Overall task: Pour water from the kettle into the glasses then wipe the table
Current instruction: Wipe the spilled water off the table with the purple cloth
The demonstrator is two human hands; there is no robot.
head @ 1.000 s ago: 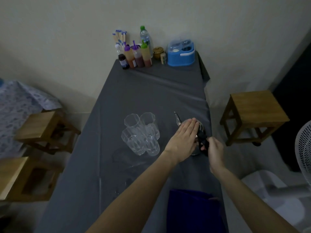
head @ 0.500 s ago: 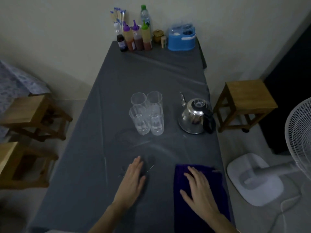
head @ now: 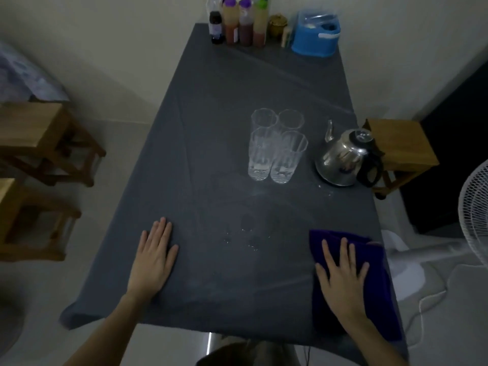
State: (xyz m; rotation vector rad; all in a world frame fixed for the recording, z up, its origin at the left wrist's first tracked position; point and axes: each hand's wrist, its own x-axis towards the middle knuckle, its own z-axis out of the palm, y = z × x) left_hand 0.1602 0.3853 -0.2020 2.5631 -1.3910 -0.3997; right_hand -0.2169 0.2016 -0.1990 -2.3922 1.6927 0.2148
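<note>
A steel kettle (head: 343, 159) with a black handle stands on the grey-covered table (head: 237, 83), right of several clear glasses (head: 274, 146) grouped in a square. Small water drops (head: 245, 233) lie on the cloth in front of the glasses. My right hand (head: 343, 270) rests flat, fingers spread, on a dark blue cloth (head: 375, 294) at the near right corner. Flat on the bare tablecloth at the near left lies my left hand (head: 153, 257), holding nothing.
Sauce bottles (head: 240, 22) and a blue container (head: 315, 35) stand at the table's far end by the wall. Wooden stools (head: 47, 138) sit to the left, another stool (head: 401, 146) to the right. A white fan (head: 475, 207) stands at the right edge.
Both hands left the kettle and came down to the near edge. The right hand landed on the blue cloth; the left hand slid further left on the table.
</note>
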